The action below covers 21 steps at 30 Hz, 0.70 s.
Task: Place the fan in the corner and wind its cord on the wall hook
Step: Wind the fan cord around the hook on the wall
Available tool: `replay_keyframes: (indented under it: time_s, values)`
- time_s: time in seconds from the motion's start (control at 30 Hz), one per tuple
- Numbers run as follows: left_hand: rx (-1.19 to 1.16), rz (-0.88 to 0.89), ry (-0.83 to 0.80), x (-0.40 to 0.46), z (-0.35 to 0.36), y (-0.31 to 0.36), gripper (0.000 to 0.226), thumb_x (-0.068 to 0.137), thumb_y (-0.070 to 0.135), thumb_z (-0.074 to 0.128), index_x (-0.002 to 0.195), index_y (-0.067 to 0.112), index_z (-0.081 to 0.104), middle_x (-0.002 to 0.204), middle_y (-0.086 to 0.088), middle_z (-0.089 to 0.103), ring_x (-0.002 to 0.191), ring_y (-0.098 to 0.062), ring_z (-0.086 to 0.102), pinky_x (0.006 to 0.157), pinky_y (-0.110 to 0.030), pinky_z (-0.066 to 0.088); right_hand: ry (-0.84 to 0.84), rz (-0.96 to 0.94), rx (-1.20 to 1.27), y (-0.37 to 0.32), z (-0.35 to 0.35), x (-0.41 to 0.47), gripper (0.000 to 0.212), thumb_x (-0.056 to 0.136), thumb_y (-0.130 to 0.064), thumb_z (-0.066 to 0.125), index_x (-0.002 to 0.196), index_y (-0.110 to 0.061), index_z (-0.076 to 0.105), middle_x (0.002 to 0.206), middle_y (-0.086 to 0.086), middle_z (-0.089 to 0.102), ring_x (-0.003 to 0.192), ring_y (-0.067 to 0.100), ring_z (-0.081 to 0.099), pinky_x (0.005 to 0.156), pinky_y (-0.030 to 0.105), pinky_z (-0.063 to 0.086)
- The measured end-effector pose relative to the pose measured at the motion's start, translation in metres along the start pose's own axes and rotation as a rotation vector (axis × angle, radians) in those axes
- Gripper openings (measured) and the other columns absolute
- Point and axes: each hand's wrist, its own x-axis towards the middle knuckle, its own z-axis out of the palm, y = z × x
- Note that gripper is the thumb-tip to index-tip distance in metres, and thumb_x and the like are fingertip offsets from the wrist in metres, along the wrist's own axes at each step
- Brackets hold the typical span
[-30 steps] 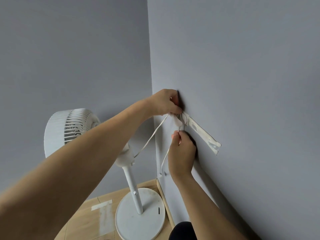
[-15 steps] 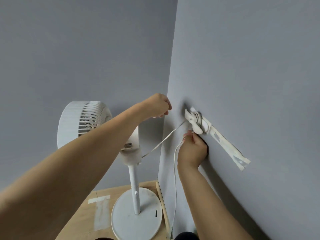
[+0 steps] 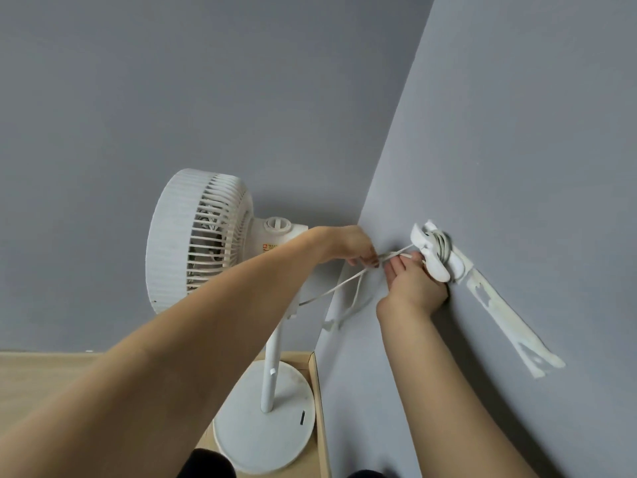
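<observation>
Pinching the cord [image 3: 348, 288], both hands [image 3: 351, 248] [image 3: 412, 282] seemingly grip it beside the hook [image 3: 432, 251].

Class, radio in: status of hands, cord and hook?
Left hand pinching cord. Right hand at hook. Several turns wound. Fan cornered; nothing blocking.

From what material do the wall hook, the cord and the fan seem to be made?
Wall hook: probably moulded plastic, white and smooth, with rounded glossy prongs. Cord: apparently a white flexible plastic or rubber sheath; it bends into loops around the hook and hangs slack. Fan: looks like matte white plastic, with thin moulded grille ribs and a smooth round base.
</observation>
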Motion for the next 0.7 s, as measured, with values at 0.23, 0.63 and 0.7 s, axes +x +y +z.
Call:
replay_keyframes:
  time_s: [0.23, 0.63, 0.7]
  values:
    - [-0.168, 0.050, 0.184, 0.006, -0.004, 0.002, 0.033, 0.096, 0.001, 0.040, 0.069, 0.003, 0.060, 0.073, -0.011, 0.064, 0.071, -0.026, 0.060, 0.077, -0.032, 0.051, 0.018, -0.029, -0.017, 0.007, 0.004, -0.001, 0.029, 0.094, -0.007, 0.051, 0.120, -0.007, 0.064, 0.118, 0.010, 0.070, 0.095, 0.020, 0.072, 0.081, 0.027, 0.051]
    - [-0.025, 0.075, 0.315, -0.001, -0.026, 0.079, 0.037, 0.099, 0.027, 0.045, 0.064, 0.016, 0.048, 0.072, -0.005, 0.050, 0.059, -0.021, 0.041, 0.053, -0.025, 0.032, -0.223, 0.145, -0.447, 0.007, -0.019, -0.024, 0.028, 0.094, -0.009, 0.045, 0.108, 0.010, 0.060, 0.126, 0.025, 0.059, 0.113, 0.029, 0.063, 0.107, 0.040, 0.042]
    - [0.013, 0.084, 0.286, -0.009, -0.029, 0.091, 0.036, 0.099, 0.025, 0.044, 0.064, 0.015, 0.047, 0.067, -0.003, 0.047, 0.055, -0.020, 0.038, 0.052, -0.024, 0.033, -0.276, 0.069, -0.534, 0.005, -0.017, -0.029, 0.028, 0.093, -0.003, 0.044, 0.110, 0.017, 0.054, 0.120, 0.033, 0.058, 0.115, 0.040, 0.058, 0.103, 0.048, 0.044]
